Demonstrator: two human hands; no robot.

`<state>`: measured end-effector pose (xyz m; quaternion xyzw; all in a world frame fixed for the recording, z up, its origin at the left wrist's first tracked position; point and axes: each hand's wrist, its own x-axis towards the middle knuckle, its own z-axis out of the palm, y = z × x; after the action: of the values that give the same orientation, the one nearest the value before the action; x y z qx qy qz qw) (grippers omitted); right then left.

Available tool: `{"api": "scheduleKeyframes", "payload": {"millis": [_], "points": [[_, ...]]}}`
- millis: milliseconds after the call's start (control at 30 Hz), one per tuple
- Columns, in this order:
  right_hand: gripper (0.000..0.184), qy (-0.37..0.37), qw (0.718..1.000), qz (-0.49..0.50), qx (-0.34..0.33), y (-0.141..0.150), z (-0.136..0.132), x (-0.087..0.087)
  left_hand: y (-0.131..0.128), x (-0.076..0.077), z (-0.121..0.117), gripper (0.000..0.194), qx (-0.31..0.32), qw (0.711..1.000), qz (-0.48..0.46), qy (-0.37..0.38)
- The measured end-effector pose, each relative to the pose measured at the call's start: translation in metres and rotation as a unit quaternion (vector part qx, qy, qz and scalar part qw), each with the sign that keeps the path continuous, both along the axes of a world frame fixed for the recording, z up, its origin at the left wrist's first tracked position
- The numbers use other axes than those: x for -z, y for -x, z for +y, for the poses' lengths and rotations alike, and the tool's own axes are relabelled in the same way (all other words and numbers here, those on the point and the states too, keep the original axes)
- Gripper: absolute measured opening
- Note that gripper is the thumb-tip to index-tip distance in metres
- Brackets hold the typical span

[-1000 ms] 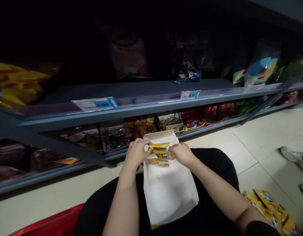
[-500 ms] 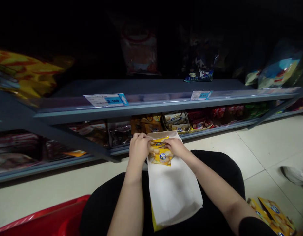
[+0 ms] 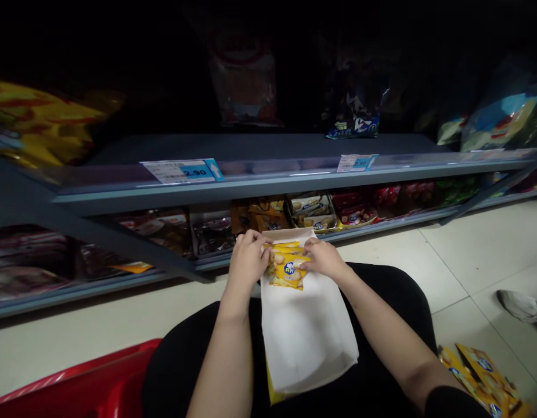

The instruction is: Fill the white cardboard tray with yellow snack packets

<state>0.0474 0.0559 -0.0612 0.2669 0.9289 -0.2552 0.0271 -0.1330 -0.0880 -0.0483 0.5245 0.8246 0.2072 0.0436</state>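
Note:
A white-lined cardboard box (image 3: 309,337) with a yellow outside rests on my lap. Several yellow snack packets (image 3: 289,271) stand in a row at its far end, the nearest facing me with a blue and white logo. My left hand (image 3: 248,258) is closed on their left edge, fingers curled over the box's far left corner. On the other side, my right hand (image 3: 327,259) pinches the right edge of the packets. The fingertips of both hands are partly hidden among the packets.
A shelf (image 3: 259,186) with price tags runs across in front, with open boxes of snacks (image 3: 314,212) on the level below. At lower left stands a red basket (image 3: 76,377). More yellow packets (image 3: 481,377) lie on the floor at right, near a shoe (image 3: 521,306).
My right hand has moved slightly right, from the top of the packets to their right edge. The front packet stands a little more upright. My left hand stays at the left side.

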Motion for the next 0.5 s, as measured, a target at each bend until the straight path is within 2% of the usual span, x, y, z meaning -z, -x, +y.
{"api": "scheduleKeyframes", "payload": {"millis": [100, 167, 367, 400, 433, 500], "points": [[0.009, 0.010, 1.000, 0.014, -0.010, 0.002, 0.000, 0.009, -0.007, -0.004, 0.001, 0.019, 0.062, 0.996, -0.031, 0.053], [0.017, 0.025, 0.999, 0.038, -0.019, 0.006, -0.001, 0.014, -0.013, -0.003, 0.003, 0.020, 0.089, 0.991, -0.033, 0.091], [0.016, 0.078, 0.988, 0.132, -0.023, 0.016, -0.008, 0.022, -0.023, 0.007, 0.009, 0.015, 0.071, 0.991, 0.012, 0.113], [0.020, 0.092, 0.984, 0.153, -0.009, 0.016, -0.010, 0.022, -0.024, 0.007, 0.010, 0.016, 0.062, 0.991, 0.018, 0.115], [0.034, 0.120, 0.977, 0.177, 0.021, 0.016, -0.011, 0.022, -0.024, 0.006, 0.010, 0.018, 0.052, 0.991, 0.020, 0.120], [0.068, 0.232, 0.938, 0.219, 0.133, 0.015, -0.014, 0.019, -0.025, 0.004, 0.011, 0.020, 0.036, 0.990, 0.017, 0.133]]}}
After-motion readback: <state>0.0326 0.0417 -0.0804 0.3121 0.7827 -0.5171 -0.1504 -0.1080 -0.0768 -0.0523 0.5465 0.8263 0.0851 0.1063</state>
